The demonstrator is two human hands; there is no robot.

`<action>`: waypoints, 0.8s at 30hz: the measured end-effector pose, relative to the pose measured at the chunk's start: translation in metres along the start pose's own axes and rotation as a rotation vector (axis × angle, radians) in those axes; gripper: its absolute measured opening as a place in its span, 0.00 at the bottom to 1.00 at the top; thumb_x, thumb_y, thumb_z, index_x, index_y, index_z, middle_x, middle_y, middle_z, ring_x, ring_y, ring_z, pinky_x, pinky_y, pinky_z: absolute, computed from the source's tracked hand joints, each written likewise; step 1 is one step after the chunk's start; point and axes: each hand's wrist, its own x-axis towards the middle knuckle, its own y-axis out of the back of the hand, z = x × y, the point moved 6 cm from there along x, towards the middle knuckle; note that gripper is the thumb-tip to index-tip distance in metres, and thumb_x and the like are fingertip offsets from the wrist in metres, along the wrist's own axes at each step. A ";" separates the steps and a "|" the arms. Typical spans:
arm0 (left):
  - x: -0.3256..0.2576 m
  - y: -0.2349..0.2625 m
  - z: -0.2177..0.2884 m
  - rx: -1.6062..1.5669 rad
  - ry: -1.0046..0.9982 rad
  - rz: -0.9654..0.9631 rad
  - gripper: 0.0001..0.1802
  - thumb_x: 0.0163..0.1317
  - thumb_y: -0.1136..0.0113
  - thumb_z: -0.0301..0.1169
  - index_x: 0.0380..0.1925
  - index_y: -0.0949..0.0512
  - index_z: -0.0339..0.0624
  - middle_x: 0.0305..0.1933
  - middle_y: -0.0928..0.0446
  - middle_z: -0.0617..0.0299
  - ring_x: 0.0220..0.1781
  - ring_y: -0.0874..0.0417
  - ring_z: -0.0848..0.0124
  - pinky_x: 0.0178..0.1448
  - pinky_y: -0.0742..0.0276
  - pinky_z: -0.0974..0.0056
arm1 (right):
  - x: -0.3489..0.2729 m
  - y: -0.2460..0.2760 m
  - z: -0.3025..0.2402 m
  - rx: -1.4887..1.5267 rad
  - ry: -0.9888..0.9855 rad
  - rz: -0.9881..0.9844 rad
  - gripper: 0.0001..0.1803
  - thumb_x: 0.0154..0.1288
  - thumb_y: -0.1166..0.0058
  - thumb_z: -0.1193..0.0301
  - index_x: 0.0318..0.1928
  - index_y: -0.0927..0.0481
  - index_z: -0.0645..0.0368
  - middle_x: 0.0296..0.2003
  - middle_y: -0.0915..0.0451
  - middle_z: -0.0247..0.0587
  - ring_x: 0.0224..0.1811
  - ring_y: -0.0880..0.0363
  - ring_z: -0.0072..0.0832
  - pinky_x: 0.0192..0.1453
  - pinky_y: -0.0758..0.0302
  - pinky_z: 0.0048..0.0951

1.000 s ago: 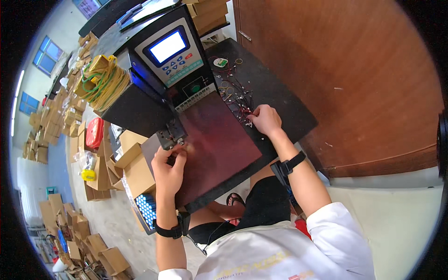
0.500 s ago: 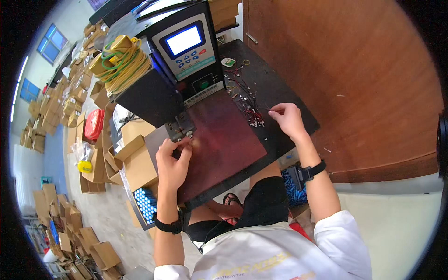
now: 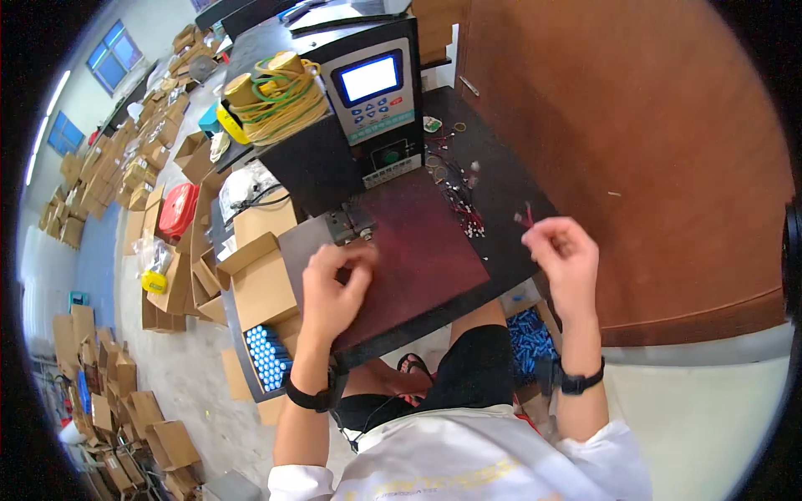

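My left hand (image 3: 338, 288) is held over the dark red mat (image 3: 418, 259), its thumb and forefinger pinched together. Motion blurs the fingertips, so anything small between them is hidden. Just beyond it is the small metal head (image 3: 349, 224) at the foot of a black machine (image 3: 388, 159) with a lit screen. To the right, my right hand (image 3: 568, 255) is raised at the table's edge, its fingers closed on a short red and dark wire lead (image 3: 525, 219). Several similar leads with white connector ends lie in a loose pile (image 3: 468, 213) on the black tabletop (image 3: 510, 200).
Thick yellow-green cable (image 3: 280, 108) is wound at the machine's left side. An open cardboard box (image 3: 259, 284) and a tray of blue cylinders (image 3: 267, 359) stand left of the mat. More blue cylinders (image 3: 532, 342) fill a box below the right edge. A brown wooden panel (image 3: 652, 184) rises at right.
My right hand has come away from the wire pile, toward me and right, with a lead in its fingers. My left hand has drawn back slightly from the metal head. The view has shifted.
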 end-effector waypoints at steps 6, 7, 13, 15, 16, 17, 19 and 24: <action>-0.041 -0.033 0.076 -0.688 0.315 -0.239 0.14 0.65 0.32 0.26 0.48 0.18 0.28 0.44 0.17 0.56 0.49 0.19 0.71 0.55 0.23 0.65 | -0.062 -0.060 -0.028 0.022 0.056 -0.281 0.07 0.64 0.34 0.82 0.42 0.16 0.67 0.37 0.14 0.37 0.38 0.17 0.18 0.40 0.22 0.18; -0.041 -0.034 0.081 -0.747 0.265 -0.211 0.12 0.65 0.33 0.25 0.46 0.18 0.29 0.45 0.17 0.55 0.49 0.19 0.71 0.55 0.22 0.65 | -0.067 -0.068 -0.025 0.036 0.066 -0.329 0.07 0.64 0.34 0.81 0.43 0.16 0.67 0.38 0.13 0.38 0.38 0.17 0.19 0.39 0.22 0.17; -0.059 -0.030 0.068 -0.836 0.307 -0.031 0.07 0.67 0.35 0.21 0.42 0.17 0.30 0.44 0.16 0.56 0.44 0.18 0.75 0.48 0.22 0.71 | -0.080 -0.086 0.000 0.188 -0.162 -0.338 0.09 0.67 0.34 0.75 0.45 0.16 0.66 0.36 0.13 0.38 0.33 0.19 0.16 0.33 0.25 0.17; -0.061 -0.028 0.069 -0.777 0.278 0.007 0.06 0.66 0.34 0.21 0.42 0.16 0.30 0.44 0.15 0.56 0.43 0.17 0.75 0.48 0.22 0.71 | -0.084 -0.090 0.007 0.182 -0.187 -0.363 0.09 0.68 0.35 0.74 0.45 0.16 0.66 0.36 0.13 0.38 0.32 0.20 0.16 0.31 0.26 0.18; -0.062 -0.025 0.070 -0.723 0.247 0.042 0.06 0.66 0.34 0.21 0.41 0.16 0.30 0.43 0.15 0.56 0.42 0.17 0.75 0.48 0.22 0.71 | -0.086 -0.091 0.009 0.266 -0.202 -0.337 0.09 0.69 0.36 0.73 0.45 0.17 0.65 0.36 0.13 0.39 0.31 0.20 0.17 0.30 0.27 0.18; -0.063 -0.025 0.070 -0.721 0.247 0.045 0.06 0.66 0.34 0.21 0.41 0.16 0.30 0.43 0.15 0.56 0.42 0.17 0.75 0.48 0.22 0.71 | -0.088 -0.092 0.010 0.349 -0.217 -0.312 0.09 0.70 0.37 0.72 0.45 0.17 0.64 0.36 0.13 0.40 0.30 0.20 0.18 0.28 0.27 0.19; -0.067 -0.026 0.066 -0.737 0.343 0.065 0.06 0.67 0.34 0.23 0.39 0.19 0.31 0.44 0.15 0.53 0.44 0.16 0.71 0.52 0.20 0.66 | -0.089 -0.093 0.012 0.447 -0.259 -0.299 0.08 0.71 0.38 0.71 0.45 0.18 0.63 0.37 0.13 0.42 0.29 0.20 0.19 0.28 0.28 0.19; -0.075 -0.026 0.065 -0.722 0.348 0.081 0.07 0.68 0.35 0.24 0.40 0.19 0.30 0.45 0.15 0.52 0.44 0.16 0.71 0.53 0.20 0.66 | -0.091 -0.099 0.019 0.715 -0.373 -0.238 0.08 0.72 0.40 0.70 0.46 0.19 0.61 0.38 0.14 0.45 0.29 0.20 0.21 0.26 0.29 0.20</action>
